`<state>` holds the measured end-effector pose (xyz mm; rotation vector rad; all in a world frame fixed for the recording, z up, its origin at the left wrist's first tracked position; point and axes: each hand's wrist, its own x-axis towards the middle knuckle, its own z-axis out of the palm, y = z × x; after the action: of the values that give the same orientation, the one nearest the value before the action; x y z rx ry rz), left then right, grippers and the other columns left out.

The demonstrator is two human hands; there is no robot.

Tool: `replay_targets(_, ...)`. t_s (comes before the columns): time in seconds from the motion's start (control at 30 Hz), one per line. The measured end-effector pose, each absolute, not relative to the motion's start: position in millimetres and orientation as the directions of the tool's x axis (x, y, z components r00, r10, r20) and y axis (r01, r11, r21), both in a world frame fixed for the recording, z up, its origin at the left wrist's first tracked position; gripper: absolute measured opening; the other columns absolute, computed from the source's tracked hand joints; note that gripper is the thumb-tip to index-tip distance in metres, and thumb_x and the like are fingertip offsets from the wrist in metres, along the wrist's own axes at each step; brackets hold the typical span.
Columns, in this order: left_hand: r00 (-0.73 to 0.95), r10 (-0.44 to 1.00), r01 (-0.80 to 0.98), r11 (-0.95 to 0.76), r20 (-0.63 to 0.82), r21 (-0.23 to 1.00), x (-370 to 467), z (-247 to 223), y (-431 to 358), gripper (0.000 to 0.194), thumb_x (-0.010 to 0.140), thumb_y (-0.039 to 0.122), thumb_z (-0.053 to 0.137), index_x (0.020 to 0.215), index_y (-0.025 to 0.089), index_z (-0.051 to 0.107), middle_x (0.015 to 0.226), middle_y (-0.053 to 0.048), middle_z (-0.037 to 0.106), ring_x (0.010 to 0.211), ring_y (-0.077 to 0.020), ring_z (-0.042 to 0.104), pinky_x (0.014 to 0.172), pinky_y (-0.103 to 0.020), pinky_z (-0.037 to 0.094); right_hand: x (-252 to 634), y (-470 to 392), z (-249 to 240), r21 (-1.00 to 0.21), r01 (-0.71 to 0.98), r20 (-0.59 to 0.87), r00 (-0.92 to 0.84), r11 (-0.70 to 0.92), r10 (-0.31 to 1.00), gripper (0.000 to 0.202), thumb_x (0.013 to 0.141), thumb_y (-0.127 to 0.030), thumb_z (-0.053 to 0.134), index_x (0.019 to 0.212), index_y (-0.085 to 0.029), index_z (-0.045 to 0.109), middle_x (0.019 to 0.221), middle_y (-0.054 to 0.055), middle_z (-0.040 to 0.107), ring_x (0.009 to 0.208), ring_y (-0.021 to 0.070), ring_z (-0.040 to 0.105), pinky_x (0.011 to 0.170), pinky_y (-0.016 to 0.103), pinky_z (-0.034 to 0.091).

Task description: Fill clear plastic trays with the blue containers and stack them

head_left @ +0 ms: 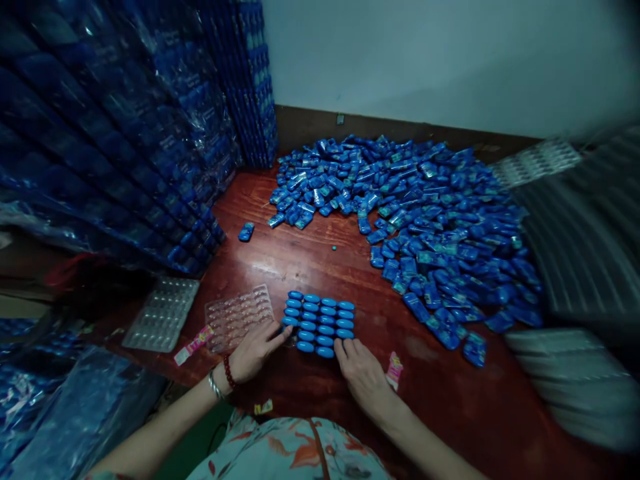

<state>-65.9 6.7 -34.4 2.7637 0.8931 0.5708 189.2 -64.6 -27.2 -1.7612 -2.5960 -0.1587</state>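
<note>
A block of glossy blue oval pieces (319, 319) sits in rows in front of me on the red-brown table. At its lower left corner is my left hand (256, 348), thumb and forefinger drawn together beside the pieces; what lies between them, if anything, is hidden. My right hand (361, 368) bends its fingers against the lower right corner and covers that spot, so I cannot make out what they hold. Partly under my left hand lies a clear blister tray (240, 317) with moulded hollows.
A large heap of small blue packets (430, 213) spreads across the back and right. Tall stacks of blue wrapped packs (125, 113) stand left. Another clear tray (163, 313) lies at the left edge, and stacked trays (583, 387) at the right. One blue packet (246, 231) lies apart.
</note>
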Motion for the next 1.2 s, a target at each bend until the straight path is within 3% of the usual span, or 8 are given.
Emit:
replay_targets(0.17, 0.728, 0.593, 0.546, -0.805, 0.345, 0.232, -70.8, -39.6, 3.9, 0.051, 0.093, 0.014, 0.032, 0.141, 0.028, 0.029, 0.108, -0.009, 0.058, 0.094, -0.0177, 0.055, 0.078, -0.030, 0.049, 194.2, -68.3, -36.7, 0.043, 0.941, 0.159, -0.338, 0.335, 0.928, 0.043, 0.083, 0.000, 0.039, 0.118, -0.017, 0.056, 0.096, 0.009, 0.063, 0.089, 0.0183, 0.059, 0.076, 0.029, 0.050)
replay_targets(0.3, 0.681, 0.634, 0.579, -0.773, 0.366, 0.261, -69.5, -40.0, 2.5, 0.050, 0.091, 0.015, 0.039, 0.138, 0.032, 0.037, 0.112, -0.010, 0.055, 0.095, -0.0190, 0.055, 0.079, -0.031, 0.049, 201.2, -80.3, -39.6, -0.096, 0.967, 0.272, -0.204, 0.238, 0.940, 0.040, 0.092, -0.022, 0.043, 0.131, -0.018, 0.046, 0.102, 0.010, 0.065, 0.086, 0.0168, 0.062, 0.075, 0.029, 0.050)
replay_targets(0.53, 0.452, 0.800, 0.738, -0.584, 0.393, 0.338, -80.4, -25.0, 109.5, 0.041, 0.089, 0.028, 0.040, 0.130, 0.024, 0.048, 0.117, -0.013, 0.051, 0.101, -0.0251, 0.051, 0.087, -0.039, 0.045, 250.7, -45.4, -39.5, -0.395, 0.916, 0.383, 0.100, 0.065, 0.918, 0.028, 0.092, -0.021, 0.041, 0.110, -0.019, 0.062, 0.098, 0.007, 0.067, 0.090, 0.0159, 0.063, 0.082, 0.027, 0.049)
replay_targets(0.63, 0.199, 0.953, 0.942, -0.251, 0.229, 0.224, -80.7, -24.1, 183.0, 0.051, 0.088, 0.039, 0.040, 0.132, 0.012, 0.044, 0.119, -0.022, 0.048, 0.106, -0.0340, 0.048, 0.088, -0.047, 0.040, 292.8, 9.5, -37.0, -0.431, 0.895, 0.287, 0.258, -0.117, 0.923, 0.030, 0.092, -0.023, 0.037, 0.105, -0.016, 0.063, 0.098, 0.009, 0.068, 0.093, 0.0185, 0.063, 0.084, 0.031, 0.048)
replay_targets(0.77, -0.008, 0.998, 0.997, 0.013, -0.057, 0.082, -66.6, -32.7, 235.4, 0.060, 0.087, 0.042, 0.042, 0.135, 0.008, 0.037, 0.121, -0.029, 0.045, 0.108, -0.0417, 0.045, 0.085, -0.051, 0.038, 327.7, 78.8, -25.9, -0.269, 0.901, 0.068, 0.371, -0.341, 0.926, 0.036, 0.093, -0.017, 0.030, 0.116, -0.012, 0.057, 0.111, 0.014, 0.062, 0.102, 0.0201, 0.059, 0.086, 0.031, 0.044)
replay_targets(0.93, 0.070, 0.996, 0.997, -0.068, -0.053, 0.030, -52.3, -40.8, 223.8, 0.049, 0.091, 0.024, 0.028, 0.136, 0.007, 0.035, 0.116, -0.028, 0.048, 0.107, -0.0387, 0.045, 0.079, -0.047, 0.041, 327.6, 111.3, -21.1, -0.189, 0.925, -0.106, 0.315, -0.330, 0.943, 0.027, 0.084, -0.022, 0.055, 0.110, -0.014, 0.059, 0.108, 0.017, 0.059, 0.098, 0.0250, 0.060, 0.079, 0.032, 0.044)
replay_targets(1.07, 0.180, 0.981, 0.984, -0.179, -0.067, 0.023, -62.2, -43.8, 186.2, 0.045, 0.089, 0.022, 0.032, 0.131, 0.009, 0.042, 0.105, -0.022, 0.053, 0.099, -0.0303, 0.050, 0.077, -0.038, 0.044, 319.0, 95.7, -25.4, -0.190, 0.940, -0.254, 0.230, -0.282, 0.939, 0.048, 0.073, -0.031, 0.070, 0.114, -0.015, 0.054, 0.112, 0.016, 0.054, 0.091, 0.0244, 0.060, 0.076, 0.031, 0.043)
replay_targets(1.2, 0.318, 0.946, 0.924, -0.297, -0.056, 0.242, -92.4, -47.7, 133.1, 0.043, 0.087, 0.026, 0.039, 0.126, 0.012, 0.048, 0.096, -0.014, 0.056, 0.086, -0.0218, 0.056, 0.080, -0.033, 0.047, 313.6, 49.2, -31.3, -0.218, 0.942, -0.313, 0.180, -0.255, 0.933, 0.045, 0.072, -0.037, 0.069, 0.106, -0.014, 0.053, 0.102, 0.011, 0.054, 0.091, 0.0224, 0.058, 0.077, 0.029, 0.042)
